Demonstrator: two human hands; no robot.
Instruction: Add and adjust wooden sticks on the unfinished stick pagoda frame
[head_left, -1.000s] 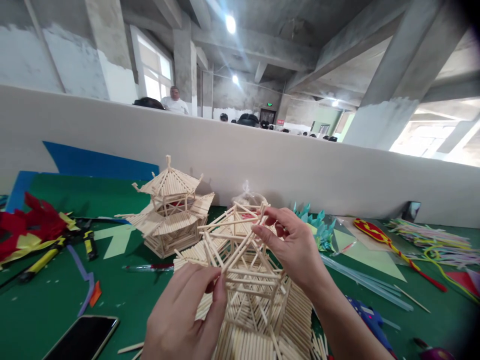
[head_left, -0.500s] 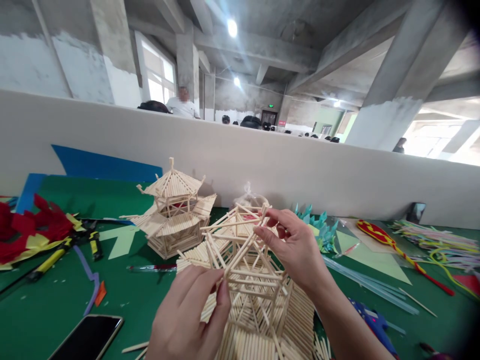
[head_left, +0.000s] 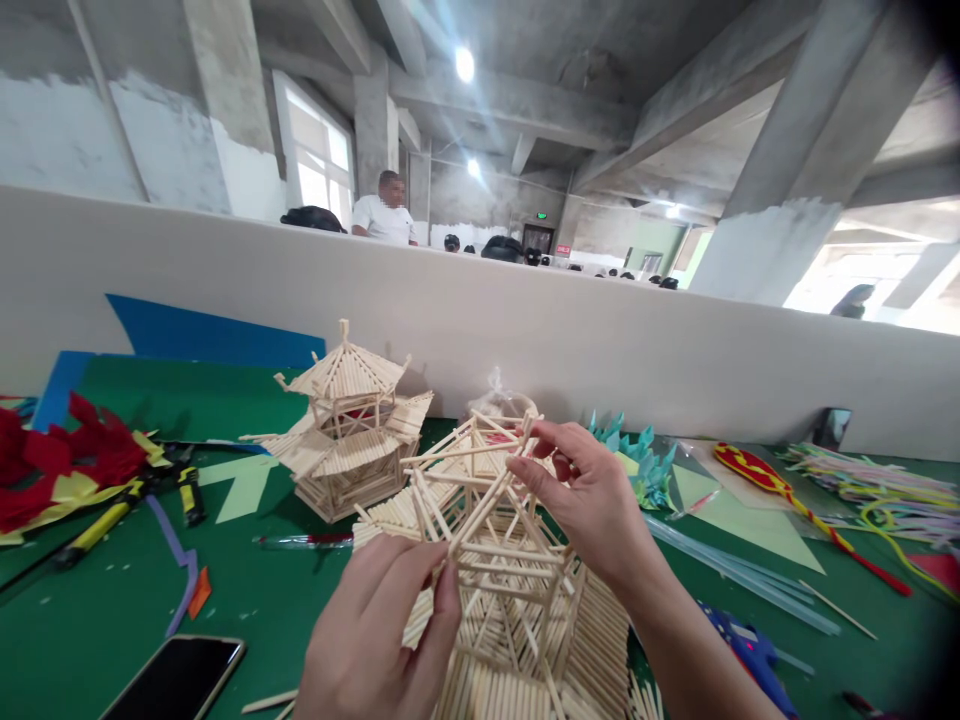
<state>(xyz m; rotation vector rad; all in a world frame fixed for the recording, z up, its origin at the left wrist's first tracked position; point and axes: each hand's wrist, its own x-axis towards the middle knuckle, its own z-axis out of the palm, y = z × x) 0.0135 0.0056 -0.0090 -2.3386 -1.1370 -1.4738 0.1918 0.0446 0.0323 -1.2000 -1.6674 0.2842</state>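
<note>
A half-framed pavilion model [head_left: 517,590] made of thin wooden sticks stands in front of me, its upper part an open lattice. One slanting wooden stick [head_left: 484,507] runs along its roof frame. My left hand [head_left: 382,630] pinches the lower end of that stick at a near corner of the frame. Higher up, my right hand [head_left: 589,490] has thumb and forefinger closed around the upper end, close to the top of the frame. Fingertips partly hide both ends. A second stick pavilion [head_left: 349,440], with a full pointed roof, stands to the left behind my left hand.
A phone [head_left: 176,680] lies front left, and a yellow-black cutter [head_left: 191,490] farther back. A blue glue gun [head_left: 742,640] and clear glue sticks [head_left: 742,570] lie right. Behind the table rises a white partition [head_left: 600,340]; a person [head_left: 385,215] is beyond it.
Both hands keep nearly the same place and grip on the stick. Beyond the partition, the person in white has shifted right and a figure at far right has also moved right.
</note>
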